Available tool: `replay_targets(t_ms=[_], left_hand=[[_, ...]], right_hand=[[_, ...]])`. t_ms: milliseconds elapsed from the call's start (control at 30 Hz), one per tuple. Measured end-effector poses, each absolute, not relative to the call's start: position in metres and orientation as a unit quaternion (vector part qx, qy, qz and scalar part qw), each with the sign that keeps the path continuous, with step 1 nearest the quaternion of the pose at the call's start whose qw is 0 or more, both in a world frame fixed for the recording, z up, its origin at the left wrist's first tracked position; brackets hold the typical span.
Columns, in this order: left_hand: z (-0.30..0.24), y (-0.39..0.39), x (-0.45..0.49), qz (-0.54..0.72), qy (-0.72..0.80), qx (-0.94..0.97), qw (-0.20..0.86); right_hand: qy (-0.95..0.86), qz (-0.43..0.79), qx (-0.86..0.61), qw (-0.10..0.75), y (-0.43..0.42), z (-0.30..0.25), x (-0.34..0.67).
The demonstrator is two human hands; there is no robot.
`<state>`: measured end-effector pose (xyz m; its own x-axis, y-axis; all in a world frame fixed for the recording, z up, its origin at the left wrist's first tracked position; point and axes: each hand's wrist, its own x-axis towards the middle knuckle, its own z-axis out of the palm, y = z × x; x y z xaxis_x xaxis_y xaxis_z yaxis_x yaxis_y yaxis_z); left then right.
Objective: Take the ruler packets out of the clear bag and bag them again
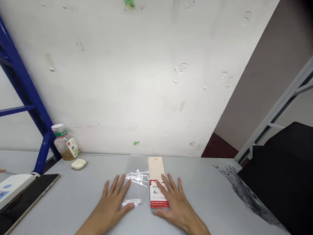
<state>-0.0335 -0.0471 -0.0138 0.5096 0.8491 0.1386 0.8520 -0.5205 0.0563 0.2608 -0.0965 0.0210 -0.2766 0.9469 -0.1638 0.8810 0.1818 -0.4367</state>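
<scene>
My left hand (111,204) lies flat with its fingers spread, resting on the grey table and touching the left edge of a clear plastic pouch (138,192). The pouch is flat and shiny, with a small white button near its upper part. To its right is a narrow stack of cream-coloured card packs (156,168) with a red and white printed label marked "4". My right hand (174,204) rests spread over the right side of this stack, its thumb at the lower edge. A bit of teal shows beneath the stack there.
At the left are a dark-screened phone (29,199), a white power strip (12,187), a cream earbud case (78,164) and a clear jar (65,143) with a white lid. A blue metal frame (29,78) stands behind them. Black fabric (281,173) covers the table's right side.
</scene>
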Motion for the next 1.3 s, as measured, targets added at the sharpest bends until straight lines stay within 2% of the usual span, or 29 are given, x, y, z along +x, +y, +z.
replay_targets(t_ms=[233,867,1300], left_hand=[[-0.001,-0.051,-0.028,-0.043,-0.504,-0.862,-0.035],[-0.012,-0.048,-0.034,-0.065,-0.49,-0.869,0.018],[-0.014,-0.048,-0.034,-0.071,-0.49,-0.869,0.014]], right_hand=[[-0.77,0.215,-0.597,0.064,-0.096,0.018,0.261],[-0.766,0.223,-0.599,0.067,-0.096,0.018,0.261],[-0.769,0.215,-0.598,0.061,-0.096,0.017,0.261]])
